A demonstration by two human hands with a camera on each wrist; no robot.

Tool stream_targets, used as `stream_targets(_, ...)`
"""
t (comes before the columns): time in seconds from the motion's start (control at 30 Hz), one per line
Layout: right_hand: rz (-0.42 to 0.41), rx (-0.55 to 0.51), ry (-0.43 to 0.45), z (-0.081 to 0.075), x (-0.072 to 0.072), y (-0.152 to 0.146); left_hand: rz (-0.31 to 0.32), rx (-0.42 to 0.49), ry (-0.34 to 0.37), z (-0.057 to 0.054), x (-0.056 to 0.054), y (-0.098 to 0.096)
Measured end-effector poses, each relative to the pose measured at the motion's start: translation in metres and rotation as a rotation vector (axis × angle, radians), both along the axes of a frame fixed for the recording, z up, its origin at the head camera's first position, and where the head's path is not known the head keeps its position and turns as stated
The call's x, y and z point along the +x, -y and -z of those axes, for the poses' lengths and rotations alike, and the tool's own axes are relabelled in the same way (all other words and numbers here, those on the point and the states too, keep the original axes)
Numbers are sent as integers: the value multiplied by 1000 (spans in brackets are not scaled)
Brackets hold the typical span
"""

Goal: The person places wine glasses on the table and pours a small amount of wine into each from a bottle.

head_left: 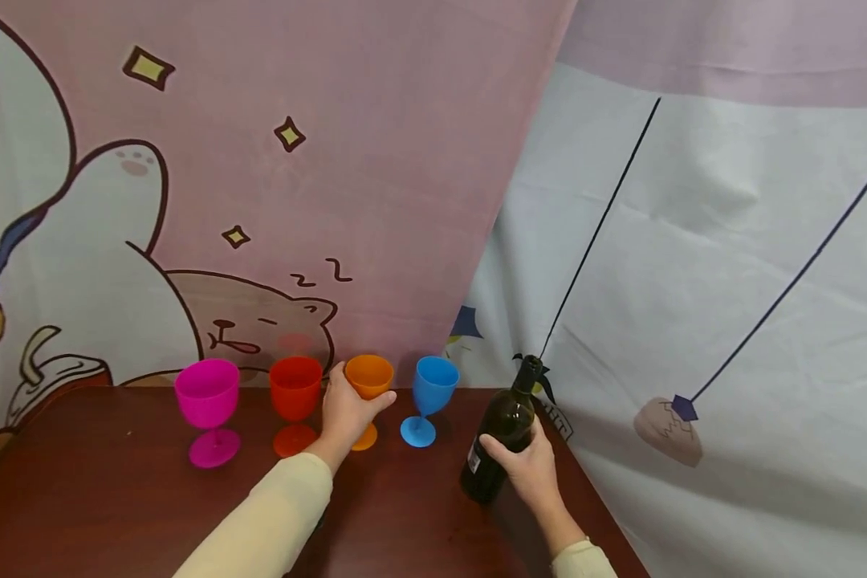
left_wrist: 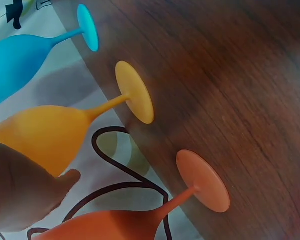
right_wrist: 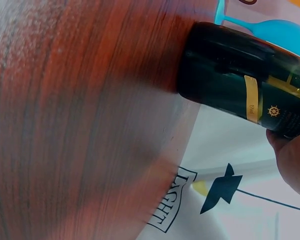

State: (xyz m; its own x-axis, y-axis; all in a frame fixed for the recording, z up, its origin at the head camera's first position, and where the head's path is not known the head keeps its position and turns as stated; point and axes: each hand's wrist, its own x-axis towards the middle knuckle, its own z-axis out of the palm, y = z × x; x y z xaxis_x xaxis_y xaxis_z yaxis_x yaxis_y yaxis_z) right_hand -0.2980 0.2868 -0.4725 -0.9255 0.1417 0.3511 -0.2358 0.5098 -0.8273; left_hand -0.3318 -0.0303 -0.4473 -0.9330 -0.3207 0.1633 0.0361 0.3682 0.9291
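Observation:
My left hand (head_left: 347, 412) grips the bowl of an orange plastic goblet (head_left: 369, 376), with the thumb on its right side. In the left wrist view this goblet (left_wrist: 50, 131) looks yellower, its stem and round foot uncovered. My right hand (head_left: 532, 468) is wrapped around the body of a dark green wine bottle (head_left: 508, 421) at the table's right. Its label and gold band show in the right wrist view, where the thumb (right_wrist: 296, 165) presses the glass. Whether the bottle's base touches the table, I cannot tell.
A red goblet (head_left: 295, 393) stands just left of my left hand, and a magenta goblet (head_left: 207, 393) farther left. Between the orange goblet and the bottle is a blue goblet (head_left: 435, 385). The brown wooden table (head_left: 101, 498) ends at a printed cloth backdrop (head_left: 405, 160).

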Motion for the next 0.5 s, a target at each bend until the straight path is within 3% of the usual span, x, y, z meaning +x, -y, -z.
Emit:
stream_targets(0.27, -5, -6, 4, 2, -1, -1, 17, -9, -21, 7, 1, 1)
stream_targets(0.5, -4, -14, 10, 1, -1, -1, 125, -39, -28, 11, 25, 18)
